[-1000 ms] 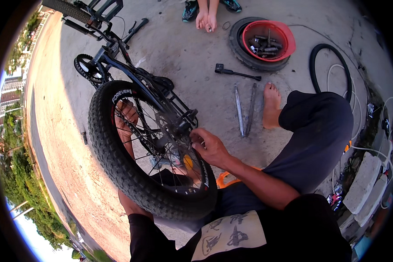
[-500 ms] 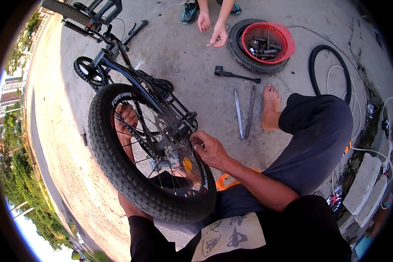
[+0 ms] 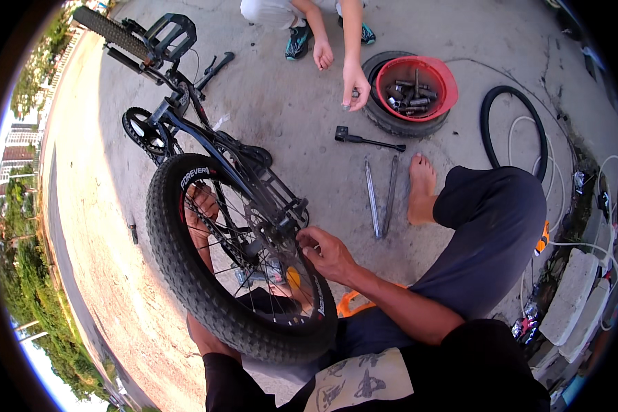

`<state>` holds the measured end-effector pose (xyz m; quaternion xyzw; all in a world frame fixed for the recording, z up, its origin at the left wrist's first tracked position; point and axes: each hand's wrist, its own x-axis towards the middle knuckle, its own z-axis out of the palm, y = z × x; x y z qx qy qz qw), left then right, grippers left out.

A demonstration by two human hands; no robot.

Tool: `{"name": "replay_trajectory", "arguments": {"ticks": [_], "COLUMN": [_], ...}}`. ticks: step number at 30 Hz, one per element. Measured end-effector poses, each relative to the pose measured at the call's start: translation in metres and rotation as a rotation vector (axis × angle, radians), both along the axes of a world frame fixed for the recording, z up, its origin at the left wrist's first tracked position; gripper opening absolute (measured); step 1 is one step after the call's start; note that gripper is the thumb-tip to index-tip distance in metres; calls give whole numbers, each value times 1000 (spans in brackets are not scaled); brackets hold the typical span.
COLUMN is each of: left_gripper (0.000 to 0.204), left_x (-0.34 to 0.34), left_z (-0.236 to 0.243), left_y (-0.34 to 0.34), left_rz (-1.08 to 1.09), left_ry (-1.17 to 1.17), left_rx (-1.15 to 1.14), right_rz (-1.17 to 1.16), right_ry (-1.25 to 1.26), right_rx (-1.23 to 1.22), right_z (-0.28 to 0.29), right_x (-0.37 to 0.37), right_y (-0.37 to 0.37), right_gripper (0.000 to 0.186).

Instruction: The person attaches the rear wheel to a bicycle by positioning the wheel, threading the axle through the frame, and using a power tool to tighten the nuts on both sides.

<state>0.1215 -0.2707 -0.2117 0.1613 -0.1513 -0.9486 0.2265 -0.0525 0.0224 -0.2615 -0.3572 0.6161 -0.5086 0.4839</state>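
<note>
Mid-frame, left hand [image 3: 203, 202] and right hand [image 3: 329, 255] are sitting curled beside a bicycle wheel [image 3: 185, 278]; I can't tell if they're pinching.

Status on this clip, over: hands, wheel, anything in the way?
Left hand behind bike wheel, partly hidden, grip unclear. Right hand curled at wheel's right side, hold unclear. Wheel at bike's near end. Co-worker's hand clear of it.

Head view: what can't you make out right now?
All in the head view:
- Left hand: partly behind the wheel; its grip is unclear.
- Right hand: fingertips too small to tell whether they hold anything.
- Co-worker's hand: item in it too small to name.
- Co-worker's upper body: cut off by the top edge.
- Metal parts in red bowl: lower ones hidden under the upper.
</note>
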Motion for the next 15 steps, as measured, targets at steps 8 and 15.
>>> {"name": "replay_trajectory", "arguments": {"ticks": [8, 15], "left_gripper": [23, 29], "left_x": [8, -8], "left_z": [-5, 8], "left_y": [-3, 9], "left_rz": [-48, 103], "left_ry": [77, -97], "left_rx": [-35, -11], "right_rz": [-290, -381], "right_ry": [-328, -371], "right_rx": [-74, -58], "right_z": [-3, -7], "right_x": [-6, -20], "right_y": [-6, -8], "right_gripper": [50, 54]}}
